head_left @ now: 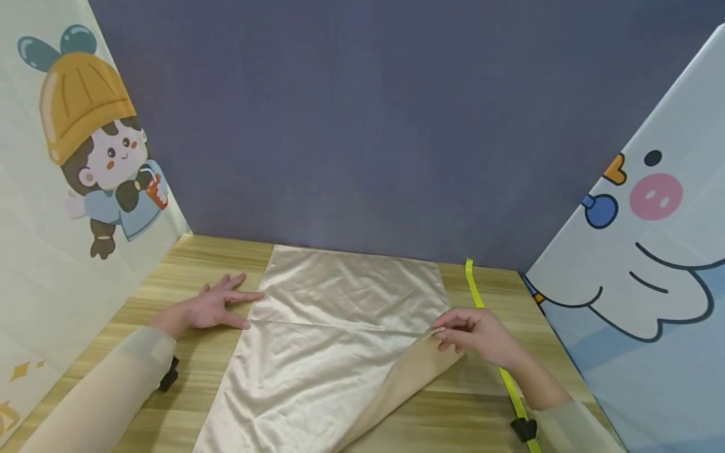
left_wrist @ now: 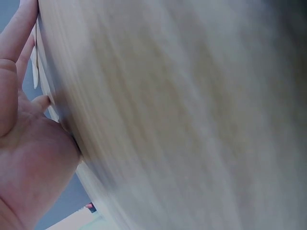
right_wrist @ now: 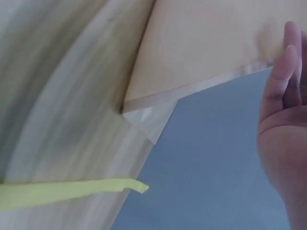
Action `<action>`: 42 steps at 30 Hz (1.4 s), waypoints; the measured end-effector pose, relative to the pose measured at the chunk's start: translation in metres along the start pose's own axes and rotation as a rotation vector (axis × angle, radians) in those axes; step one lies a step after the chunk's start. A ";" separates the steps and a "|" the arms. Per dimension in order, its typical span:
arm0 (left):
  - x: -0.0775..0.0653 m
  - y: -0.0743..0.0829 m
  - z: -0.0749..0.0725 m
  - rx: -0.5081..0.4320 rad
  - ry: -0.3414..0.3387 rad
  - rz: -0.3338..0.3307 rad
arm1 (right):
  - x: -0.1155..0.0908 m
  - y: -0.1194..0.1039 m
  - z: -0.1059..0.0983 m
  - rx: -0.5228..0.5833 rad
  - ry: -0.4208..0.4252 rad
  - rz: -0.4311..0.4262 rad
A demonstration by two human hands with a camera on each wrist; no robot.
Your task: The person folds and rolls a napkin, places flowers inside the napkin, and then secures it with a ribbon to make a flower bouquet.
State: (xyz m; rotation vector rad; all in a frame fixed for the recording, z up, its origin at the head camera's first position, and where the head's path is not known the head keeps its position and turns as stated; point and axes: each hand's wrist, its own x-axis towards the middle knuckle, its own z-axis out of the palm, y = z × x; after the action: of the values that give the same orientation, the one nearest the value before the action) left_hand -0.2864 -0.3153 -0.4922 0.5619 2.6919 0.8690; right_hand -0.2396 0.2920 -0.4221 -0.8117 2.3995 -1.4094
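Observation:
A shiny beige satin cloth (head_left: 317, 358) lies lengthwise on the wooden table, wrinkled, with a straight line crossing it. My left hand (head_left: 218, 305) rests on the table with its fingers spread, the index finger and thumb tips at the cloth's left edge. On the other side, my right hand (head_left: 472, 333) pinches the cloth's right edge between thumb and fingers. That edge is lifted and turned over, so the matte underside (right_wrist: 206, 43) shows. In the left wrist view, the palm of the left hand (left_wrist: 33, 148) is seen beside the tabletop.
A yellow tape strip (head_left: 476, 286) runs down the wooden table (head_left: 198, 264) at the right, passing under the right forearm. A dark grey-blue panel (head_left: 351, 126) stands behind the table. Cartoon-printed panels (head_left: 34, 251) flank both sides.

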 end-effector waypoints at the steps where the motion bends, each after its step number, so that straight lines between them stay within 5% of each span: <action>1: 0.000 0.000 0.000 0.000 0.000 0.002 | 0.004 -0.001 0.000 -0.007 0.010 -0.009; 25: 0.001 0.000 -0.002 0.007 -0.007 -0.002 | 0.093 -0.025 0.021 -0.031 0.153 -0.044; 42: -0.001 0.005 -0.001 -0.009 0.001 -0.009 | 0.157 -0.053 0.031 0.036 0.137 -0.104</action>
State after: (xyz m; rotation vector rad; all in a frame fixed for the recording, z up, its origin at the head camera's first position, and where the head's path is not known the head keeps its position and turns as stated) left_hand -0.2845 -0.3123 -0.4882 0.5468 2.6884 0.8783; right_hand -0.3350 0.1598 -0.3814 -0.8688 2.4561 -1.5917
